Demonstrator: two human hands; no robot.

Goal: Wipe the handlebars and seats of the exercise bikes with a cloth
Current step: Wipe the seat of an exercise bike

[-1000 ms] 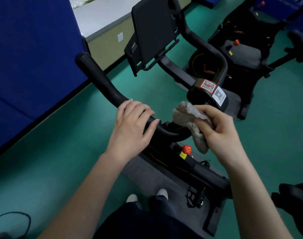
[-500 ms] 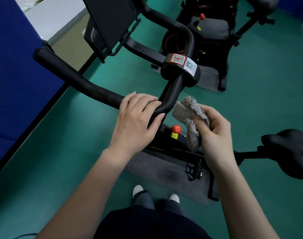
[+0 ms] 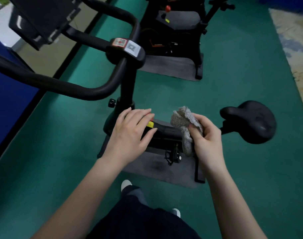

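One cloth (image 3: 182, 120), gripped in right hand (image 3: 206, 138)

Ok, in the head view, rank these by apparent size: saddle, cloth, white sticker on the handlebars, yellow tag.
1. saddle
2. cloth, bunched in the right hand
3. white sticker
4. yellow tag, its edge maybe hidden by the left hand

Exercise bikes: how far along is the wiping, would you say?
Mid-job, probably. Neither hand is on the handlebar, so it may be done; cleanliness cannot be seen. The right hand grips the bunched cloth short of the seat, not touching it; the left hand is open. The seat and the second bike remain.
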